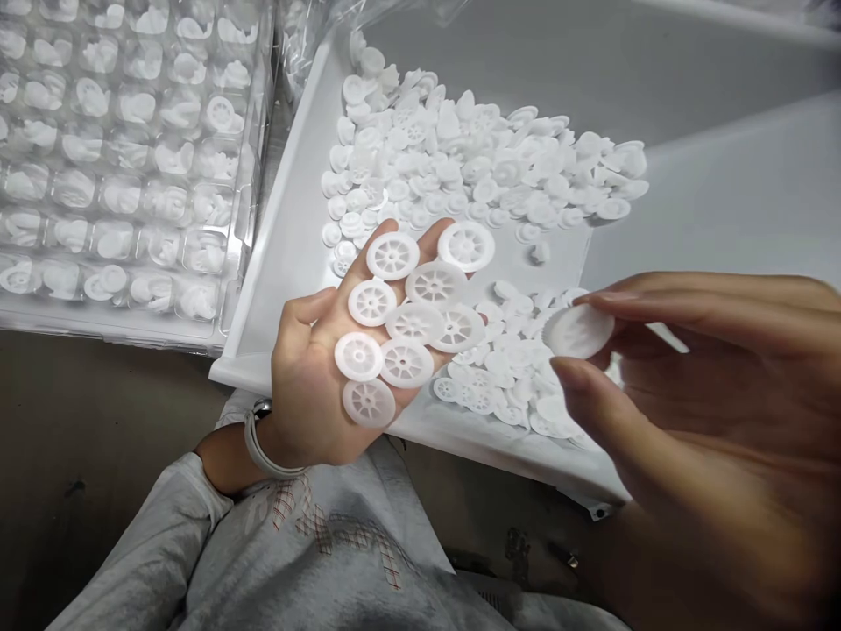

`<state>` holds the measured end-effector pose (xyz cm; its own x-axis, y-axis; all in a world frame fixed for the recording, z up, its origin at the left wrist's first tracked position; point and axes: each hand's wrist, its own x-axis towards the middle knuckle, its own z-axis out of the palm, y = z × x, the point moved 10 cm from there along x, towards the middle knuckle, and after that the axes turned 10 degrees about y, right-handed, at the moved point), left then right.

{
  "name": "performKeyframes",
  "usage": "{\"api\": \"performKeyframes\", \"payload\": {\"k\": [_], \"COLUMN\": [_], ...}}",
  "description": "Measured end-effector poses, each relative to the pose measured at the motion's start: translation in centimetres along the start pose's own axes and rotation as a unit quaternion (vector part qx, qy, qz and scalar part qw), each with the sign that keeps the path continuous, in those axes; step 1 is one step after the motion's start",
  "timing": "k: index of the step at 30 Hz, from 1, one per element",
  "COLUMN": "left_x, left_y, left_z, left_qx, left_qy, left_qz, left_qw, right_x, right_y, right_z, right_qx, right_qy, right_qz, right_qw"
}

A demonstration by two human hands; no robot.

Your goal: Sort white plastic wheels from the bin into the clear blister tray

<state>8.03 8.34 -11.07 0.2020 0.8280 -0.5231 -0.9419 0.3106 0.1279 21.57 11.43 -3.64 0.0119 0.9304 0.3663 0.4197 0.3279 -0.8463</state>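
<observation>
Several white plastic gears (371, 303), round with spokes and a small hub hole, lie spread over the palm and fingers of my left hand (302, 386). That hand is palm up above the near part of a white bin (279, 219), carrying the gears with its fingers extended beneath them. Between the thumb and fingertips of my right hand (696, 421), another white gear (582, 332) is pinched, its finely toothed edge turned to the left. Its spokes are not clearly visible. Loose white gears (453, 149) are heaped at the bin's far side, and a smaller pile (499, 386) lies near its front wall.
Left of the bin, a clear plastic tray (223, 329) has rows of pockets filled with white parts. Crumpled clear plastic film (308, 44) touches the bin's back left corner. The bin's raised walls surround the loose gears.
</observation>
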Motion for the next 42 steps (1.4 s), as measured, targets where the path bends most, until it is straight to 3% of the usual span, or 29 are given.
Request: {"api": "performKeyframes", "payload": {"k": [3,6,9,13,18,21,29,36,42], "left_x": [-0.1,-0.2,-0.1,-0.1,-0.1,-0.2,-0.2,-0.2,-0.3], "left_y": [0.0,0.1,0.0,-0.2,-0.3,-0.4,-0.6,-0.4,-0.6], "left_z": [-0.1,0.0,-0.2,-0.1,0.1,0.2,0.1,0.3,0.4], "left_qx": [0.000,-0.002,-0.001,-0.016,-0.022,-0.009,0.023,0.010,0.016], "left_qy": [0.008,0.008,0.039,0.056,0.023,-0.005,0.001,-0.019,-0.021], "left_qz": [0.003,0.008,0.000,-0.010,-0.014,-0.013,-0.009,-0.001,-0.005], "left_qw": [1.000,1.000,0.999,0.998,0.999,1.000,1.000,1.000,1.000], "right_x": [-0.9,-1.7,-2.5,-2.7,-2.6,-2.4,-2.5,-2.4,-3.0], "right_y": [-0.7,0.2,1.4,1.1,0.1,0.1,1.1,0.6,1.4], "right_z": [1.1,1.4,2.6,3.0,3.6,3.5,3.3,3.4,3.1], "right_qx": [0.044,0.127,0.177,0.134,0.045,0.034,0.048,0.013,0.042], "right_qy": [-0.004,0.032,0.022,0.023,0.001,0.010,0.008,0.001,0.007], "right_qz": [-0.011,0.047,0.121,0.121,0.075,0.065,0.085,0.052,0.121], "right_qw": [0.999,0.990,0.977,0.983,0.996,0.997,0.995,0.999,0.992]}}
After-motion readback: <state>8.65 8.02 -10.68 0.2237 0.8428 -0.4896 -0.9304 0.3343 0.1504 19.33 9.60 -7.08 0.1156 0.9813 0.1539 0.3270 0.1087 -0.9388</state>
